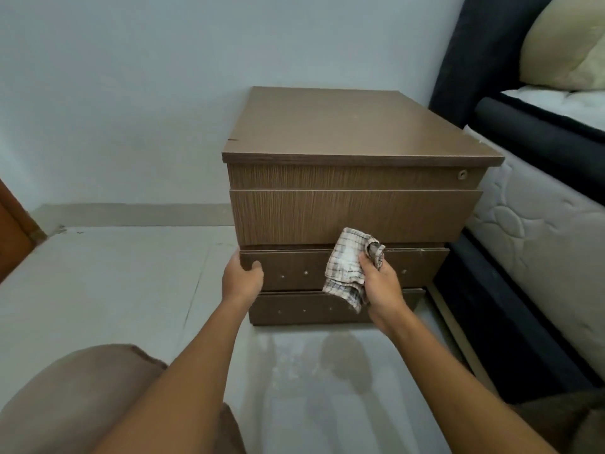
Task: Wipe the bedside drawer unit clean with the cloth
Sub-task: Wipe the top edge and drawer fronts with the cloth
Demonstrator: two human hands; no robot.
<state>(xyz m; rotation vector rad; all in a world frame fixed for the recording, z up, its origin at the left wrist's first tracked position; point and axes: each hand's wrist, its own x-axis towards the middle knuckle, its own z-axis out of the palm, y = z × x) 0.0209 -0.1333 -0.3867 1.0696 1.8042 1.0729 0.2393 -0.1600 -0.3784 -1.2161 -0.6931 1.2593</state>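
The brown wooden bedside drawer unit (343, 204) stands on the floor against the wall, with three drawer fronts visible. My left hand (241, 279) grips the left end of the middle drawer front. My right hand (381, 285) holds a checked cloth (347, 267) bunched against the middle drawer front, near its top edge. Part of the cloth hangs down over the bottom drawer front.
A bed with a white mattress (537, 231) and dark frame (510, 322) stands close on the right of the unit. A pale pillow (569, 44) lies on it. Grey floor (114, 283) stretches left. My knee (82, 398) is at the lower left.
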